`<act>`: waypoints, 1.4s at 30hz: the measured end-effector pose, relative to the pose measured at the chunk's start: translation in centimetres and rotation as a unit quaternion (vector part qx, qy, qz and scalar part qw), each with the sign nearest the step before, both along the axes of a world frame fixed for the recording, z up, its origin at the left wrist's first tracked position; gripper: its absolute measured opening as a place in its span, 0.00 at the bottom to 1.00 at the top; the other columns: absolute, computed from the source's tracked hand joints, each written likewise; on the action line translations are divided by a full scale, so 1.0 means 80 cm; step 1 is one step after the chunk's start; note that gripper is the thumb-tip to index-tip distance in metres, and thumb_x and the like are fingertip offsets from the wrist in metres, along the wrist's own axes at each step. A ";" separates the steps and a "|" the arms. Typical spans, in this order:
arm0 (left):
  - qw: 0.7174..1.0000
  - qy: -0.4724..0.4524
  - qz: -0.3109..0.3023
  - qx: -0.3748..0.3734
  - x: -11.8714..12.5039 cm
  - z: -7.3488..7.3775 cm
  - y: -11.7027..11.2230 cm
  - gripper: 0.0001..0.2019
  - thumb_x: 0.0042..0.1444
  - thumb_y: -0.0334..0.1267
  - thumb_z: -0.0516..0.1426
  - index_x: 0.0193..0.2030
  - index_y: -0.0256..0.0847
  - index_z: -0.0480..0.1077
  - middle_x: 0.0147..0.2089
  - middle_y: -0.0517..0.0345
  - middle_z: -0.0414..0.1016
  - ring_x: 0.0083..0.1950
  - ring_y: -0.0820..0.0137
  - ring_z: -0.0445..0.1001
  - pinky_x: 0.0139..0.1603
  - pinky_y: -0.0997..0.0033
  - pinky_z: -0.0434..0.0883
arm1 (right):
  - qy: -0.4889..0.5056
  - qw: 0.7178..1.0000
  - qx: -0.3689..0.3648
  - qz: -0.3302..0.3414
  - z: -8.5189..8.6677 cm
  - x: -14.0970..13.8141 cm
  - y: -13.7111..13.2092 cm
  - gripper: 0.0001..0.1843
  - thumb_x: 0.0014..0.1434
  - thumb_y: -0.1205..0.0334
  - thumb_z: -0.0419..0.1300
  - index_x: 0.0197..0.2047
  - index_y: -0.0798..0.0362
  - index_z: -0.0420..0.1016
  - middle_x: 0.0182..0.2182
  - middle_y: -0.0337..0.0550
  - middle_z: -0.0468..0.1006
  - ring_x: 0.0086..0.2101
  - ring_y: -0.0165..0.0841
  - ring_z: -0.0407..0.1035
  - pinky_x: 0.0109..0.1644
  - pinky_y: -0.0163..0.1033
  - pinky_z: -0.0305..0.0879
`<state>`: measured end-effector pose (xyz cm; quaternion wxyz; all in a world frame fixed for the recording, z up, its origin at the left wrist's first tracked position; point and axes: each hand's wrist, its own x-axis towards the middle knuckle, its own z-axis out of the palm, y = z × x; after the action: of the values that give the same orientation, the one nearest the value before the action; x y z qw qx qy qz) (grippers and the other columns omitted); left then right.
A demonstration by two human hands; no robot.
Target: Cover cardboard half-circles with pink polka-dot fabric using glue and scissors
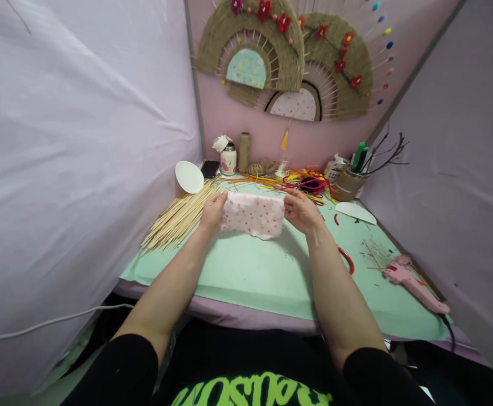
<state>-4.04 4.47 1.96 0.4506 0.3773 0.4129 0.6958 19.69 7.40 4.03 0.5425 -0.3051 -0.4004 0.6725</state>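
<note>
A piece of white fabric with red and pink dots (252, 215) is stretched between my two hands, above the middle of the table. My left hand (214, 213) pinches its upper left corner. At the opposite upper corner, my right hand (301, 211) grips the cloth between thumb and fingers. The lower edge of the fabric hangs loose and slightly wavy. Left of the cloth lies a spread of thin wooden sticks (181, 217). Red-handled scissors (346, 260) are partly hidden behind my right forearm.
A pink glue gun (416, 285) lies at the right edge of the pale green tabletop (255, 276). A white half-circle (355, 212), a pen holder (348, 185) with twigs, coloured cords (309, 183), a white bowl (189, 177), a phone (210, 169) and a bottle (228, 159) stand or lie farther back.
</note>
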 end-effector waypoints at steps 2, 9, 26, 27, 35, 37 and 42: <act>0.999 -0.046 -0.025 0.004 -0.002 0.005 0.000 0.13 0.48 0.47 0.64 0.31 0.39 0.70 0.29 0.58 0.75 0.42 0.63 0.77 0.43 0.66 0.74 | 0.027 1.000 -0.010 0.001 -0.001 0.002 0.004 0.25 0.37 0.58 0.74 0.37 0.47 0.68 0.23 0.28 0.67 0.23 0.23 0.60 0.28 0.30 0.60; 0.998 -0.017 -0.054 -0.032 -0.016 0.012 0.001 0.16 0.59 0.47 0.57 0.44 0.36 0.74 0.43 0.50 0.80 0.58 0.58 0.73 0.60 0.57 0.70 | -0.193 0.980 0.033 -0.019 -0.029 -0.029 0.001 0.23 0.50 0.38 0.64 0.36 0.48 0.69 0.41 0.41 0.76 0.44 0.33 0.71 0.44 0.37 0.67; 0.991 0.086 -0.041 -0.089 -0.021 -0.007 0.006 0.42 0.44 0.31 0.65 0.67 0.40 0.55 0.30 0.62 0.77 0.28 0.73 0.76 0.37 0.70 0.74 | -0.182 0.968 0.102 -0.137 -0.036 -0.024 0.011 0.26 0.41 0.52 0.64 0.46 0.48 0.69 0.25 0.31 0.70 0.28 0.30 0.66 0.34 0.35 0.62; 0.993 0.101 -0.017 -0.061 -0.021 -0.009 0.008 0.43 0.44 0.31 0.65 0.68 0.41 0.54 0.30 0.63 0.77 0.28 0.73 0.75 0.37 0.71 0.73 | -0.194 0.965 0.111 -0.138 -0.036 -0.022 0.011 0.24 0.42 0.52 0.64 0.45 0.48 0.70 0.26 0.32 0.71 0.29 0.30 0.66 0.35 0.36 0.63; 0.990 0.125 0.034 0.061 -0.022 -0.011 0.015 0.19 0.41 0.39 0.66 0.42 0.36 0.77 0.46 0.48 0.80 0.50 0.61 0.76 0.53 0.61 0.71 | -0.189 0.968 0.162 -0.035 -0.029 -0.012 0.009 0.28 0.40 0.59 0.68 0.48 0.49 0.74 0.32 0.37 0.77 0.34 0.33 0.69 0.46 0.42 0.66; 0.990 0.122 0.035 0.060 -0.023 -0.010 0.015 0.21 0.40 0.38 0.67 0.44 0.36 0.77 0.47 0.48 0.80 0.52 0.60 0.76 0.55 0.59 0.71 | -0.194 0.968 0.158 -0.038 -0.030 -0.012 0.010 0.28 0.39 0.60 0.68 0.47 0.49 0.75 0.31 0.37 0.77 0.34 0.32 0.69 0.45 0.42 0.66; 0.990 0.128 0.031 0.055 -0.025 -0.009 0.014 0.23 0.38 0.37 0.67 0.45 0.35 0.77 0.50 0.45 0.79 0.53 0.58 0.75 0.54 0.58 0.71 | -0.151 0.974 0.120 -0.117 -0.032 -0.013 0.012 0.24 0.40 0.56 0.68 0.44 0.50 0.74 0.28 0.34 0.74 0.31 0.30 0.68 0.40 0.39 0.66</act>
<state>-6.06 5.61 1.27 0.3509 0.4744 0.4394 0.6773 18.64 8.35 1.49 0.5838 -0.3803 -0.5171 0.4973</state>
